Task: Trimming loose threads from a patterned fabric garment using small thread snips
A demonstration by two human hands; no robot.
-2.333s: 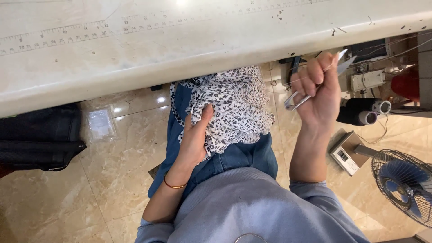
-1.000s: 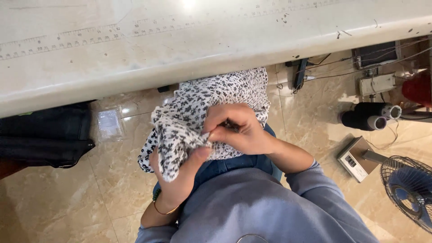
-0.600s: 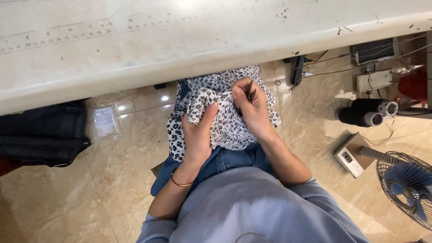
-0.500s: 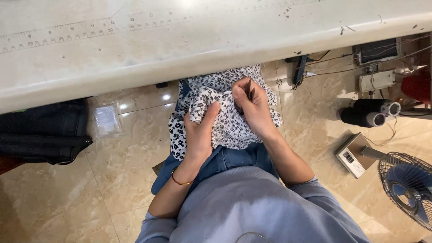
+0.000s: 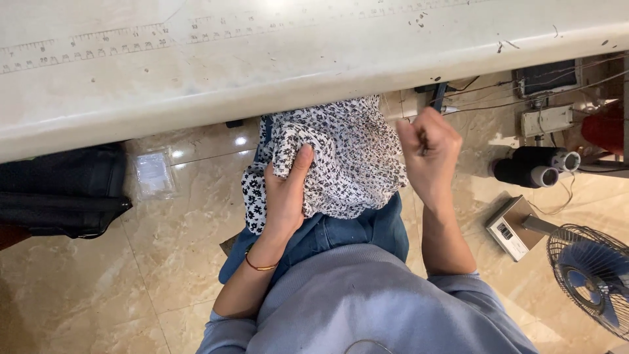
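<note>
A white fabric with small black flowers lies bunched on my lap over blue jeans, just below the table edge. My left hand, with a thin bangle on the wrist, grips the fabric's left side, thumb on top. To the right of the fabric, my right hand is raised and apart from it. Its fingers are curled into a tight pinch, and I see nothing between them.
A long white table with a printed ruler spans the top. On the tiled floor are a black bag at left, a clear pouch, dark thread cones, a small grey box and a fan at right.
My right hand has lifted off the fabric and drawn away to the right, closed in a pinch. My left hand still holds the fabric, now bunched a little higher.
</note>
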